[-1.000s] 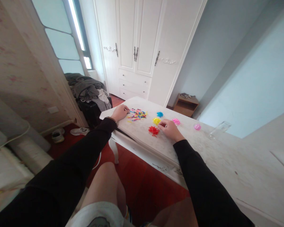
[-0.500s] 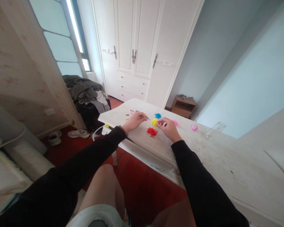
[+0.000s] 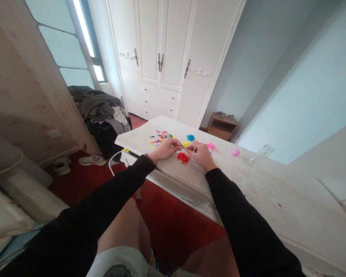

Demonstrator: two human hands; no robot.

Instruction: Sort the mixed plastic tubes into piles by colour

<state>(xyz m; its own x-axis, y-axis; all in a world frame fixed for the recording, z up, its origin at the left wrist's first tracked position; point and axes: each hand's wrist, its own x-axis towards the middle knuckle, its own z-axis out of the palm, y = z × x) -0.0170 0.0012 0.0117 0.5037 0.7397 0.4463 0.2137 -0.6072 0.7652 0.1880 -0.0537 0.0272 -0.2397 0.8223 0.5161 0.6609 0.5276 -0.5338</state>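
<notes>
My left hand (image 3: 167,148) hovers over the table with thumb and fingertips pinched on something thin and dark, too small to name. Close beside it, my right hand (image 3: 201,153) is pinched too, its fingertips almost meeting the left ones; what it holds is hard to make out. Just behind the fingertips lies a yellow pile (image 3: 186,144) of small thin pieces, like little bands, partly hidden by the hands. Nearer to me is a red pile (image 3: 183,157). A blue pile (image 3: 190,137) and a pink pile (image 3: 210,146) sit farther back, and a mixed-colour heap (image 3: 163,136) spreads beyond my left hand.
On the white table (image 3: 236,173) stand a small pink item (image 3: 235,152) and a clear glass-like container (image 3: 261,155) to the right. A white cable (image 3: 112,163) hangs at the left edge. Behind are a white wardrobe (image 3: 175,42) and a small brown cabinet (image 3: 222,126).
My right hand has moved left from the yellow pile's right side, bringing its fingertips to those of my left hand. The camera view has shifted slightly, and more of the mixed heap shows.
</notes>
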